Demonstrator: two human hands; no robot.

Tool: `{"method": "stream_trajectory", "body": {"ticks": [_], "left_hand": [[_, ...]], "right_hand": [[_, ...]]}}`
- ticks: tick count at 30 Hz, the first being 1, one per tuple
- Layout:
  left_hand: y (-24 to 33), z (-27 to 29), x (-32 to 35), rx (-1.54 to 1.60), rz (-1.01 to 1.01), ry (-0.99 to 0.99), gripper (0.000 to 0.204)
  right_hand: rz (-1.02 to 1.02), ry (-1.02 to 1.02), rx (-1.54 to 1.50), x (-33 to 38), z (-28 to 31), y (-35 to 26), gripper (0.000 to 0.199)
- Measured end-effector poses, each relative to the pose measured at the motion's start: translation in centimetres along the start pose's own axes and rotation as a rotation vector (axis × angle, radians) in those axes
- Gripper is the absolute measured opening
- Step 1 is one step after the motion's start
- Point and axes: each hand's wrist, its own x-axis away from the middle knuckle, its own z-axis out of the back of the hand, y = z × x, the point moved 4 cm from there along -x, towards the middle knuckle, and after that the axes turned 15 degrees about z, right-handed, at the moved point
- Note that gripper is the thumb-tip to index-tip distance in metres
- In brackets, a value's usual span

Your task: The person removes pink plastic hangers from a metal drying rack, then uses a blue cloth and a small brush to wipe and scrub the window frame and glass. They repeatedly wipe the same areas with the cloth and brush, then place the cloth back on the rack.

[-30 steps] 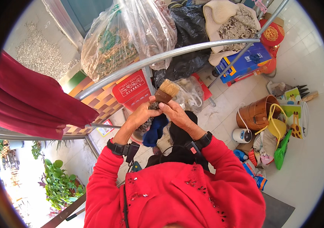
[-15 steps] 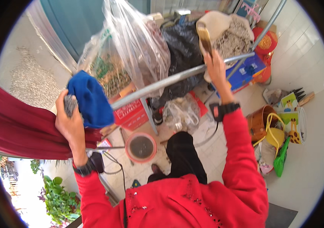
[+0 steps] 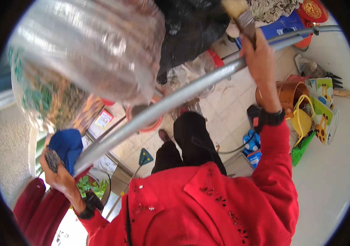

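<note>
My left hand (image 3: 60, 177), at the lower left, is closed on a grey scouring pad (image 3: 52, 160) that looks like steel wool. A blue cloth (image 3: 68, 145) lies against the same hand, beside the lower end of a grey metal pipe (image 3: 183, 89). Slanting up to the right, the pipe reaches my right hand (image 3: 260, 59). That hand grips a paintbrush (image 3: 246, 23), its pale bristles pointing up and away from me. Whether the right hand also touches the pipe, I cannot tell.
A large clear plastic bag (image 3: 97, 45) bulges at the upper left, beside a black bag (image 3: 191, 33). Below the pipe stands a pink-rimmed basin (image 3: 152, 125). A wooden bucket (image 3: 285, 96) and a yellow bag (image 3: 301, 123) are at the right. Dark red curtain (image 3: 45, 213) hangs lower left.
In the picture, my left hand with pad and cloth is lower and farther left; my right hand with the paintbrush is higher and farther right. The clear bag looms larger.
</note>
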Motion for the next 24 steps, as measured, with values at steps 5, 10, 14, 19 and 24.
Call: {"method": "stream_trajectory", "body": {"ticks": [5, 10, 14, 19, 24], "left_hand": [[1.4, -0.3, -1.0, -0.028, 0.003, 0.010, 0.034], [0.0, -0.4, -1.5, 0.031, 0.141, 0.026, 0.044], [-2.9, -0.6, -2.3, 0.056, 0.130, 0.013, 0.030], [-2.9, 0.1, -0.7, -0.208, -0.139, 0.217, 0.032], [-2.0, 0.5, 0.0, -0.028, -0.002, 0.239, 0.030]], "right_hand": [[0.123, 0.038, 0.086, -2.3, -0.5, -0.4, 0.027], [0.207, 0.040, 0.029, -3.0, -0.8, 0.0, 0.029], [0.186, -0.002, -0.132, -2.9, -0.4, -0.5, 0.031], [0.211, 0.144, -0.190, -6.3, 4.2, -2.5, 0.022], [0.317, 0.474, -0.217, -12.9, 12.5, -6.7, 0.015]]}}
